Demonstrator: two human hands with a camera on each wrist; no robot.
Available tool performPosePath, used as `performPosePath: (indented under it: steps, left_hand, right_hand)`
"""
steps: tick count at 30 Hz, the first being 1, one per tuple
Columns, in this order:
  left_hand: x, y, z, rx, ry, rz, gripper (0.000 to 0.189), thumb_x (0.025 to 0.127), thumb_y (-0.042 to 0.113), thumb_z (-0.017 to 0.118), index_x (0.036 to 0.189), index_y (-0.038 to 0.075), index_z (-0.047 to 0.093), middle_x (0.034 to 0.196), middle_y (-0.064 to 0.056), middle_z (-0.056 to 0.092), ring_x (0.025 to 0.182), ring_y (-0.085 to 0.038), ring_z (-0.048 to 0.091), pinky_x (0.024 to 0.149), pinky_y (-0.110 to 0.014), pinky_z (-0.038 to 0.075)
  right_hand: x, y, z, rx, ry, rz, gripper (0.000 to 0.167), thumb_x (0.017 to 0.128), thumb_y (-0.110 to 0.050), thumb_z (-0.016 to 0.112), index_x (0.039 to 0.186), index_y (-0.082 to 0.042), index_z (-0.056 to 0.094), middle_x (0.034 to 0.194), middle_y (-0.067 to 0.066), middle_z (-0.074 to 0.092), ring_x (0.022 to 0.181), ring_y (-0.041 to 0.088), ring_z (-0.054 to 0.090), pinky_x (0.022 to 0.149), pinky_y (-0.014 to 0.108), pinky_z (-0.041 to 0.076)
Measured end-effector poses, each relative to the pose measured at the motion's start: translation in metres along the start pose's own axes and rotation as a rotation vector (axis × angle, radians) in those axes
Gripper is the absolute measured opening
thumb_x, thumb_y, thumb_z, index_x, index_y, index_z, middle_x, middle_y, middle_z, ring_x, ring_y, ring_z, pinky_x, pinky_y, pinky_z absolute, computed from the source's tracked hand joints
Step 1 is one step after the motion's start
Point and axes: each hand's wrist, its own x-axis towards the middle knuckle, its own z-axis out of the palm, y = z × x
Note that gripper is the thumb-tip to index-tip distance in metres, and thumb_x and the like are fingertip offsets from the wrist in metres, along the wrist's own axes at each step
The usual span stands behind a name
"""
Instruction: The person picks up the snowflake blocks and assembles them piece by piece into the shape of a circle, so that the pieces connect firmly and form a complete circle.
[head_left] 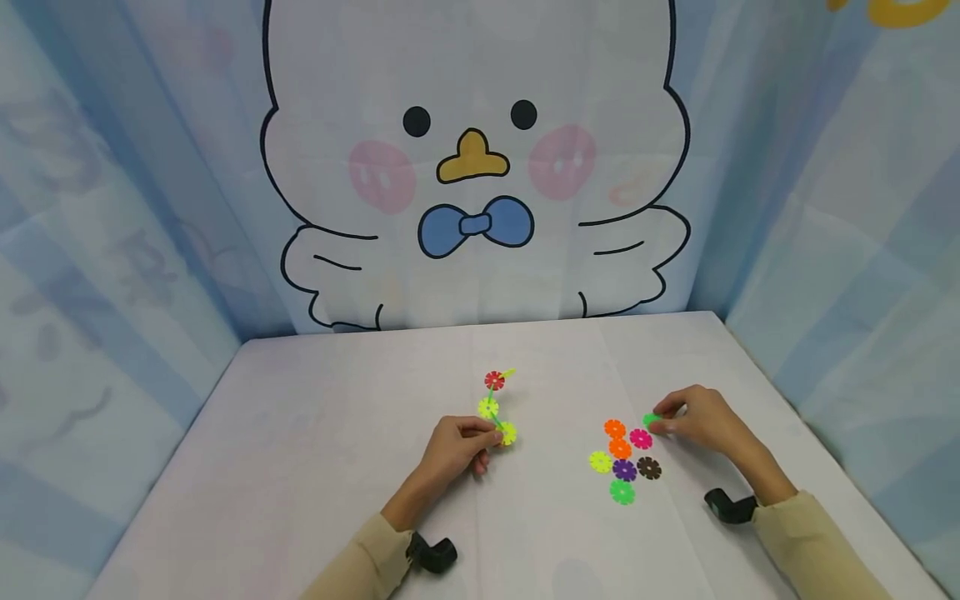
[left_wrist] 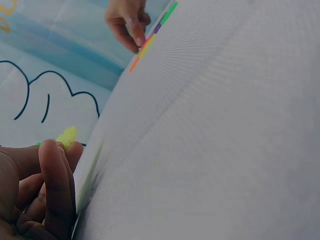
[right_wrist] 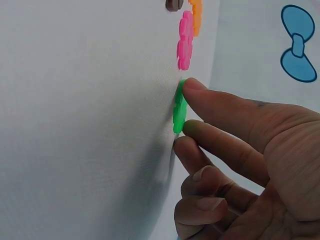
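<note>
Discs lie loose on the tabletop, seemingly for easy picking, beside the right hand, which pinches a green disc by its rim, while farther left the left hand pinches a chain by its near end, presumably to steady it.

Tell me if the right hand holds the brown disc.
No, the right hand pinches a green disc; the brown disc lies apart.

I counted eight loose discs: two orange, two green, one each pink, yellow, purple and brown. One joined chain showed one red and two yellow face-on.
</note>
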Motion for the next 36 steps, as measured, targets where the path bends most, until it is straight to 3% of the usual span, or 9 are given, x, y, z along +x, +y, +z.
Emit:
performPosePath:
  steps: [17,25,36]
  left_hand:
    - [0.0002,-0.0006,0.0001,0.013,-0.002,0.001,0.019,0.096,0.015,0.078,0.107,-0.001,0.078,0.074,0.0,0.073,0.051,-0.007,0.059,0.051,-0.021,0.054]
    - [-0.0005,-0.0009,-0.0017,0.007,0.008,0.007,0.019,0.096,0.013,0.078,0.108,-0.002,0.078,0.08,-0.004,0.077,0.052,-0.008,0.059,0.051,-0.022,0.054]
    - [-0.0005,0.0007,0.0014,0.019,0.005,0.01,0.019,0.096,0.013,0.078,0.108,-0.002,0.078,0.075,-0.001,0.074,0.05,-0.007,0.058,0.05,-0.021,0.054]
  right_hand:
    - [0.0027,-0.0021,-0.0016,0.017,-0.044,0.055,0.037,0.086,-0.025,0.089,0.108,0.004,0.079,0.106,0.021,0.078,0.088,0.025,0.064,0.071,0.032,0.055]
    - [0.0085,-0.0025,-0.0005,0.052,-0.042,0.066,0.033,0.085,-0.019,0.088,0.107,0.005,0.079,0.099,0.017,0.077,0.082,0.024,0.061,0.068,0.029,0.051]
    - [0.0084,0.0023,-0.0009,0.098,-0.036,0.081,0.032,0.085,-0.018,0.089,0.104,0.005,0.078,0.093,0.015,0.075,0.083,0.023,0.06,0.07,0.031,0.049]
